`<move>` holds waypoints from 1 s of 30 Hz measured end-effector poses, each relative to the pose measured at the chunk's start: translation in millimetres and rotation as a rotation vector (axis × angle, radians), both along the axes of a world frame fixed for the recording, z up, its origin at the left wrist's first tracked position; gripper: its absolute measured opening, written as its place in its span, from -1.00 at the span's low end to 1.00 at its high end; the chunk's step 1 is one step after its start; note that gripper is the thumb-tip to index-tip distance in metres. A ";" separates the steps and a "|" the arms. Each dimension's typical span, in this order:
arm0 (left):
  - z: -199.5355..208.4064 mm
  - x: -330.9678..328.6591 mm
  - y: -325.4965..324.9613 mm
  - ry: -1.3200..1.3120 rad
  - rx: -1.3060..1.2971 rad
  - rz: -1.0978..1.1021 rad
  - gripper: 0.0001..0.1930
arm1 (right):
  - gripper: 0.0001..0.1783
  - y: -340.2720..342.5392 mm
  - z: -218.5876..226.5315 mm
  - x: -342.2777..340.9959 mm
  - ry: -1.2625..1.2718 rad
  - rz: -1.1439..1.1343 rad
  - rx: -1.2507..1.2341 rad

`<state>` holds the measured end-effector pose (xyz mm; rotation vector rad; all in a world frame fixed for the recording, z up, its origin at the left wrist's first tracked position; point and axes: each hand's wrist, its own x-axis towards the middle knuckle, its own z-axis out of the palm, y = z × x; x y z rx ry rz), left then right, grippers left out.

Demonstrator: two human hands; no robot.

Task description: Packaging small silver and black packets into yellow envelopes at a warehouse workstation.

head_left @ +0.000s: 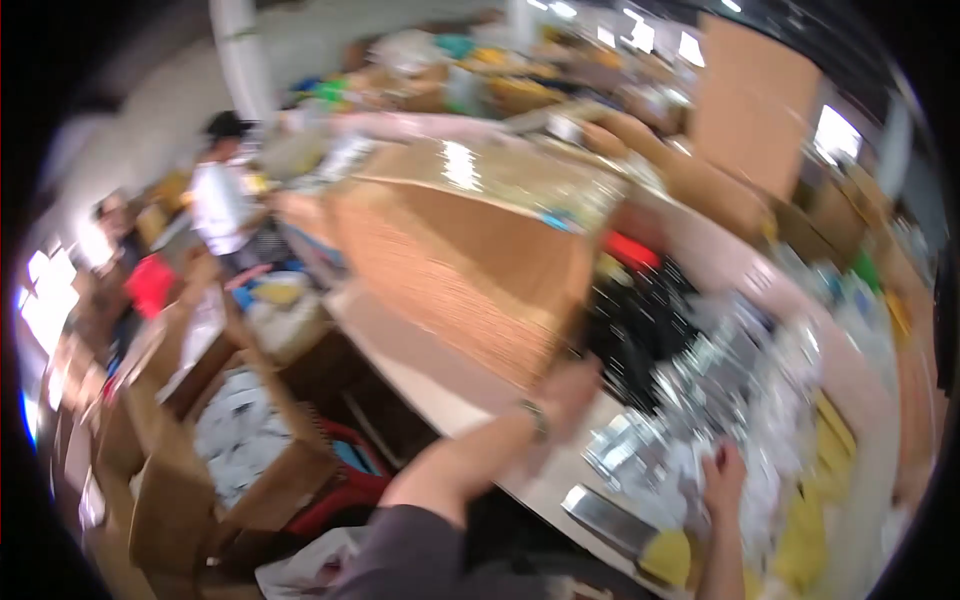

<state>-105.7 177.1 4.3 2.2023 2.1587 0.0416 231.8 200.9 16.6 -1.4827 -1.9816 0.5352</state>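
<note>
A large open cardboard box (pixel 470 285) lies tilted on the pale worktable, with its opening facing me. My left hand (pixel 572 392) is at the box's lower right corner, with a band on the wrist. Its fingers are smeared by motion, so I cannot tell whether they grip the cardboard. Farther right, my right hand (pixel 722 478) is curled among silvery plastic packets (pixel 700 385); anything inside it is hidden. Black shiny bags (pixel 640 325) lie beside the box, with a red item (pixel 632 250) behind them. A grey flat metallic-looking piece (pixel 607 518) lies near the table's front edge.
To the left stand open cartons, one filled with white packets (pixel 240 435). A person in a white top (pixel 220 205) stands beyond them. Yellow pieces (pixel 805 535) lie at the right. A raised pale table rim (pixel 770 275) curves around the heap, with piled goods and cartons behind.
</note>
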 end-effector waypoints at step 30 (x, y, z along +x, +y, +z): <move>-14.9 51.8 -122.1 -1.068 0.455 0.369 -0.81 | -0.89 64.8 9.2 -30.2 0.541 -0.068 0.015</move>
